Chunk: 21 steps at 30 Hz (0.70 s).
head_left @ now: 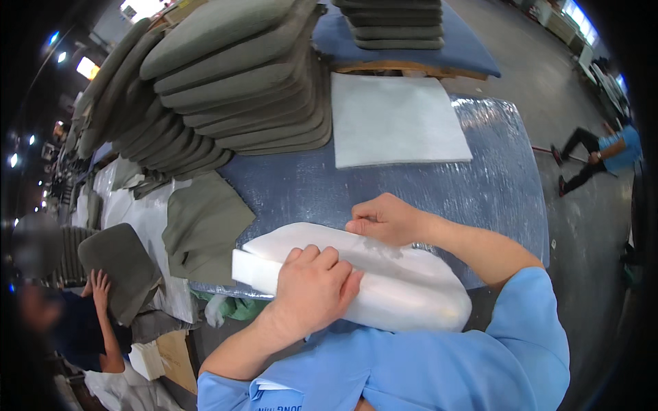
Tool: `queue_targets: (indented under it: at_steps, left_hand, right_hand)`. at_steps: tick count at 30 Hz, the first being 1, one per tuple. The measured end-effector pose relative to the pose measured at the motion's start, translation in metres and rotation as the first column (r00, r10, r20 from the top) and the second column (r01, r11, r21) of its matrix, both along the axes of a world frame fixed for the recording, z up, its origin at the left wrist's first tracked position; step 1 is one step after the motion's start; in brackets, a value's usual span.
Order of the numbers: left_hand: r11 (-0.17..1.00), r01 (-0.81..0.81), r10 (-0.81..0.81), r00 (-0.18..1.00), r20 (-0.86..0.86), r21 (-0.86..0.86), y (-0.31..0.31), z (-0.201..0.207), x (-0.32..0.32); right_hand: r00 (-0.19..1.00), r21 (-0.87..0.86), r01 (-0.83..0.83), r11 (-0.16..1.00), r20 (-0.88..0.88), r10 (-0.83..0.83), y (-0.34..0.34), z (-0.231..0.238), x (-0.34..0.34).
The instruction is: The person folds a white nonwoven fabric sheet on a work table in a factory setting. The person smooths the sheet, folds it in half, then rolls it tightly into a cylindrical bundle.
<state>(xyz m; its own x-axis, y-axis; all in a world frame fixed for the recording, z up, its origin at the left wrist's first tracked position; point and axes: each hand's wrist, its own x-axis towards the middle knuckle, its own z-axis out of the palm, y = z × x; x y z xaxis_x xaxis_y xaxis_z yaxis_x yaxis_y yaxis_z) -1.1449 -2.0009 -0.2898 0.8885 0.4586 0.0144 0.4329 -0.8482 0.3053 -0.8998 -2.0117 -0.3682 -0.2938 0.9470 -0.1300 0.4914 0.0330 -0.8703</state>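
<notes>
A white foam cushion (404, 291), its soft white layers folded over, lies at the near edge of the table against my front. At its left end a thick, straight-cut white edge (253, 269) sticks out. My left hand (319, 284) presses on that side, fingers curled over the fold and closed on it. At the far edge of the cushion my right hand (387, 218) is closed, thumb and forefinger pinched at the rim. What lies inside that pinch is mostly hidden. Below the right hand the white surface shows a greyish, see-through patch.
Blue film-covered table (288, 185). A flat white sheet (397, 120) lies beyond; tall stacks of grey-green cushions (240, 89) stand far left. Loose grey-green fabric (202, 226) lies left. A co-worker (82, 322) handles a cushion (120, 267) at left; another person (610, 147) sits far right.
</notes>
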Motion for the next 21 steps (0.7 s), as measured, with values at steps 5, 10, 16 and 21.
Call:
queue_targets:
  at_steps: [5,10,16,21]
  left_hand:
    - [0.997,0.021,-0.020,1.000,0.016,-0.075,0.016,-0.005,0.009]
    - [0.971,0.213,-0.168,0.933,0.319,-0.110,0.011,0.011,0.001]
    - [0.961,0.198,-0.154,0.964,0.218,-0.195,0.005,-0.003,0.005]
    - [0.979,0.121,-0.088,0.977,0.195,-0.163,0.007,-0.006,0.020]
  right_hand:
    - [0.987,-0.044,-0.152,0.987,-0.060,0.150,-0.032,0.032,0.022]
    - [0.908,0.113,-0.397,0.911,0.191,0.372,-0.063,0.082,0.006]
    - [0.919,-0.169,-0.393,0.904,-0.087,0.384,-0.056,0.047,0.008]
    - [0.945,-0.254,-0.323,0.912,-0.144,0.295,-0.051,0.023,0.022]
